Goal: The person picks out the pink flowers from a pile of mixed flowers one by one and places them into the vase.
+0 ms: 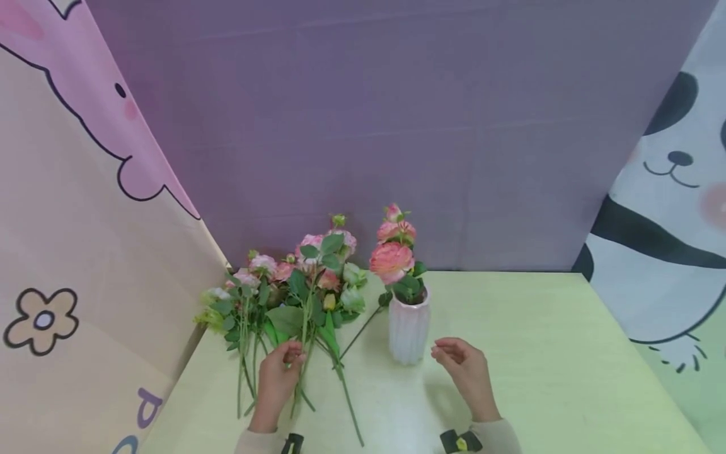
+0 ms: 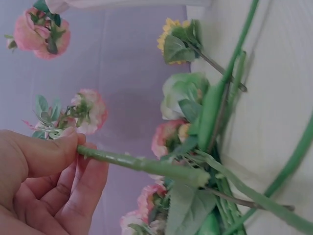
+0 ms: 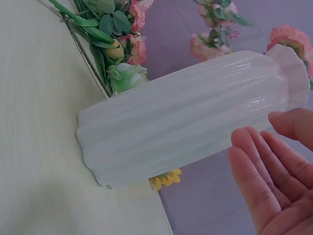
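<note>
My left hand point(image 1: 280, 378) pinches the green stem point(image 2: 142, 164) of a pink flower between thumb and fingers, above the heap of flowers. Its lower end sticks out past the fingers, and leaves point(image 1: 331, 252) and pale pink blooms stand higher up. Right of it, a white ribbed vase point(image 1: 408, 331) with a pinkish wavy rim stands upright, holding coral-pink flowers point(image 1: 392, 261). Close to the vase's right side is my right hand point(image 1: 465, 372), its fingers slightly bent and nothing in them.
Several artificial flowers point(image 1: 263, 268), pink, white and green, lie heaped on the table point(image 1: 527, 359) at the left, stems toward me. A yellow bud point(image 1: 329, 302) lies among them. Behind the vase is a yellow flower point(image 2: 178, 41). A purple backdrop point(image 1: 425, 126) rises at the table's back edge.
</note>
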`<state>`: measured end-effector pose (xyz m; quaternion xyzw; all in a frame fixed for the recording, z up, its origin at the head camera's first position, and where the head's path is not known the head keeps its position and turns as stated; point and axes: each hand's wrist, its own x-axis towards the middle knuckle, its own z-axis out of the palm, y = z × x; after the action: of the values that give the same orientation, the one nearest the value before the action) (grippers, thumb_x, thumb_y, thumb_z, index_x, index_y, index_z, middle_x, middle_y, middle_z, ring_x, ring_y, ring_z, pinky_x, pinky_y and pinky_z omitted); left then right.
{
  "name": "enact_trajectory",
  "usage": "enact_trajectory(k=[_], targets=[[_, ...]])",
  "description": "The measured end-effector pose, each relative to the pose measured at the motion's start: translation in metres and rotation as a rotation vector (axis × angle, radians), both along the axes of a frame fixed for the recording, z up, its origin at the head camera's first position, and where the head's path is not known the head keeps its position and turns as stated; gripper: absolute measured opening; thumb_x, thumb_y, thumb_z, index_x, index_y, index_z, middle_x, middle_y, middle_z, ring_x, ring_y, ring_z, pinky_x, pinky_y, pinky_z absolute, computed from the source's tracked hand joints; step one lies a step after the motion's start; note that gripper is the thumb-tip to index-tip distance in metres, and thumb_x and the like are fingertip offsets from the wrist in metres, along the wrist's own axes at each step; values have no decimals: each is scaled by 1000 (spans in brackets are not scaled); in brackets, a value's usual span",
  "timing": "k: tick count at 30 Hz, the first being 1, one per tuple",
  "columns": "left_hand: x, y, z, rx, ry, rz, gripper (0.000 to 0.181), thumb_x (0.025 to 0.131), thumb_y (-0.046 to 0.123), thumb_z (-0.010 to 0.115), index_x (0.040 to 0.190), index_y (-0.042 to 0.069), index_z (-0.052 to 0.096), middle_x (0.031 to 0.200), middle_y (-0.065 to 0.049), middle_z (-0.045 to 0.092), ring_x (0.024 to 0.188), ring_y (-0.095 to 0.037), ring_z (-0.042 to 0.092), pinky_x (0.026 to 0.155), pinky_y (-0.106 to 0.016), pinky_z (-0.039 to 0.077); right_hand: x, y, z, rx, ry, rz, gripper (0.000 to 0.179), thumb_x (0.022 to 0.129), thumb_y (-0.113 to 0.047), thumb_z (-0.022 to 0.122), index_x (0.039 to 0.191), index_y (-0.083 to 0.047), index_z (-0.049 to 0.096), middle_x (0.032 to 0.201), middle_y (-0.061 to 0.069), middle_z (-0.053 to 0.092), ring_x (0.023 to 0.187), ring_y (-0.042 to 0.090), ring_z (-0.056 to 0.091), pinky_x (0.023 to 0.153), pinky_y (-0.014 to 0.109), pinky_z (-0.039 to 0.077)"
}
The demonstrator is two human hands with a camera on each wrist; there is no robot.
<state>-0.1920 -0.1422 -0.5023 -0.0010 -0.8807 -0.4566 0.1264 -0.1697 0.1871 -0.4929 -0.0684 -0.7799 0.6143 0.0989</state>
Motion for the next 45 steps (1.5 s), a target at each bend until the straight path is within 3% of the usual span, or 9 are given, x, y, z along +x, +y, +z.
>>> enact_trajectory(k=[5, 17, 27, 35, 39, 45], targets=[[6, 7, 10, 41, 17, -15, 17, 82, -3, 67, 99, 1, 65, 90, -9, 67, 80, -20, 62, 68, -25, 50, 4, -2, -3, -7, -19, 2, 16, 84, 2, 65, 100, 6, 64, 90, 14, 70, 76, 15, 67, 70, 20, 54], [18, 28, 23, 120, 58, -56, 18, 81, 1, 70, 98, 3, 65, 88, -7, 67, 81, -20, 63, 62, -20, 52, 6, -9, -2, -29, 29, 23, 17, 82, 1, 68, 98, 8, 65, 89, 14, 70, 73, 12, 66, 68, 21, 54], [22, 46, 27, 178, 56, -67, 17, 79, 1, 72, 95, 6, 66, 85, -3, 67, 78, -15, 64, 60, -20, 53, 11, -14, 5, -6, 53, 37, 17, 81, -3, 71, 95, 5, 66, 86, 13, 70, 73, 17, 67, 67, 21, 54], [30, 61, 32, 239, 147, -90, 21, 77, -5, 72, 92, 6, 65, 85, -9, 67, 77, -14, 64, 59, -20, 54, 11, -21, 7, -2, 59, 57, 17, 81, -4, 72, 95, 4, 67, 86, 12, 71, 70, 9, 64, 67, 21, 53], [34, 69, 34, 231, 192, -110, 22, 76, -6, 73, 92, 7, 65, 85, -5, 67, 77, -11, 62, 60, -20, 55, 11, -23, 5, 10, 35, 55, 16, 81, -3, 71, 95, 3, 68, 86, 11, 70, 70, 8, 63, 66, 21, 53], [37, 78, 37, 247, 246, -151, 21, 75, -5, 74, 92, 5, 66, 84, -2, 66, 75, -7, 60, 59, -21, 54, 14, -31, 9, -3, 94, 82, 15, 81, -2, 71, 94, 3, 68, 88, 12, 70, 72, 8, 64, 67, 22, 54]])
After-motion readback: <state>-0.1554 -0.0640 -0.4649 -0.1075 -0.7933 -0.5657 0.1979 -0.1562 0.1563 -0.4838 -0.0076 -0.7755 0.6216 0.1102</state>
